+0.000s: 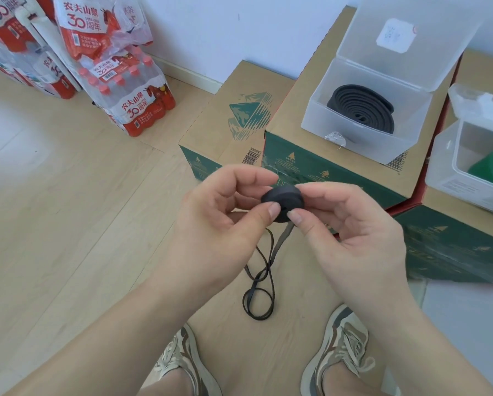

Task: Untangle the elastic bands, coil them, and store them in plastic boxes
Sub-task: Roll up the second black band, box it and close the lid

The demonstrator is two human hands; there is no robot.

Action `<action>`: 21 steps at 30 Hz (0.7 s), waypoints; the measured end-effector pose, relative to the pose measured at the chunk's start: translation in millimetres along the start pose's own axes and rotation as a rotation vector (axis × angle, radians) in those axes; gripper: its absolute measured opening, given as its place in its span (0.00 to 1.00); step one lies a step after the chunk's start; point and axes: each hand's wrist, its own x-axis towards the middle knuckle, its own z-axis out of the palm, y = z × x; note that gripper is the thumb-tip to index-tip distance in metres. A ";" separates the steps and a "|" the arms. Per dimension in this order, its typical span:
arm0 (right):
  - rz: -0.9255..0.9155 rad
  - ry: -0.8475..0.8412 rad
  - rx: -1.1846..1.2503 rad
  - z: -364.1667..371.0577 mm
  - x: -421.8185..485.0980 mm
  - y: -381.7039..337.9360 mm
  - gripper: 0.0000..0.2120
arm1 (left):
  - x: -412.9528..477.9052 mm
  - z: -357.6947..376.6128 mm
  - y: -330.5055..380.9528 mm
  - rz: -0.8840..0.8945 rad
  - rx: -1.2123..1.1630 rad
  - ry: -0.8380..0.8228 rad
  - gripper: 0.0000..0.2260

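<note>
Standing on cardboard cartons (293,110), an open plastic box (365,130) was filled by a coiled black band (362,108). Nearer, a small black coil (282,197) was pinched by the left hand (222,212) and right hand (351,224), its loose tail (261,287) hanging floorward.

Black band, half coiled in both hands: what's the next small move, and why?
Probably another wrap: both hands pinch the small black coil, and its loose tail hangs in loops toward the floor, so it isn't ready for a plastic box yet.
</note>
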 end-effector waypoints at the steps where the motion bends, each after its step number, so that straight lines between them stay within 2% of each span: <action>1: 0.021 0.005 0.026 0.5 -0.1 -0.8 0.17 | 0.4 -0.6 -0.3 -0.021 -0.047 -0.004 0.14; 3: 0.014 0.010 0.034 0.4 0.4 -0.9 0.16 | 0.5 -0.5 -0.1 -0.049 -0.122 -0.019 0.14; 5: -0.046 -0.001 -0.027 -1.1 1.8 -0.6 0.16 | -1.3 1.6 0.4 -0.056 -0.087 -0.039 0.15; 7: -0.142 -0.041 -0.172 -2.7 2.3 1.9 0.13 | -3.5 3.6 -0.9 0.027 0.123 -0.062 0.15; 9: -0.216 -0.071 -0.306 -2.5 1.6 3.7 0.12 | -4.8 4.0 -4.1 0.199 0.371 -0.076 0.14; 11: -0.228 -0.057 -0.314 -1.8 0.0 2.6 0.12 | -4.4 3.6 -6.1 0.265 0.431 -0.081 0.14; 13: -0.161 -0.007 -0.212 -2.7 0.4 0.4 0.13 | -3.5 3.6 -4.8 0.169 0.308 -0.046 0.15; 15: -0.057 0.040 -0.100 -4.5 1.5 -0.6 0.13 | -1.0 4.4 -0.5 0.011 0.067 -0.008 0.16; 17: -0.010 0.036 -0.035 -3.2 1.1 -1.8 0.15 | 0.4 4.3 3.1 -0.074 -0.121 0.014 0.13; 21: 0.009 0.027 0.013 0.4 0.6 -2.6 0.17 | -2.1 6.0 6.4 -0.189 -0.241 -0.040 0.10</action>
